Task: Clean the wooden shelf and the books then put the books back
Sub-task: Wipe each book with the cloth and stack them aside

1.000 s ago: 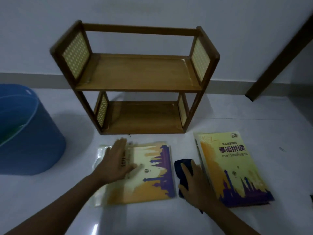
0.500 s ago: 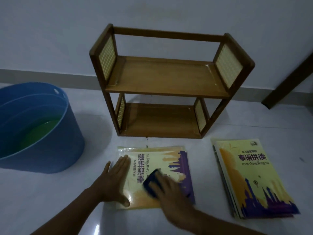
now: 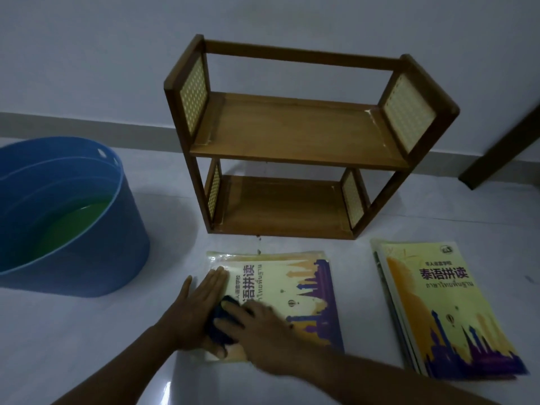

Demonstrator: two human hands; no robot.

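Note:
A two-tier wooden shelf [image 3: 295, 133] with woven side panels stands empty against the wall. In front of it a yellow and purple book [image 3: 304, 290] lies flat on the white floor. My left hand [image 3: 198, 305] rests flat, fingers apart, on the book's left edge. My right hand [image 3: 257, 331] presses a dark blue cloth [image 3: 220, 320] onto the cover, right beside the left hand. A stack of similar books [image 3: 447, 311] lies to the right.
A blue tub [image 3: 87, 244] holding greenish water sits on the floor at the left. A dark wooden beam [image 3: 502, 147] leans at the far right. The grey wall rises directly behind the shelf.
My right hand carried the blue cloth from the gap between the books onto the left book and slid it leftward to my left hand. The view shifted left, showing more of the tub.

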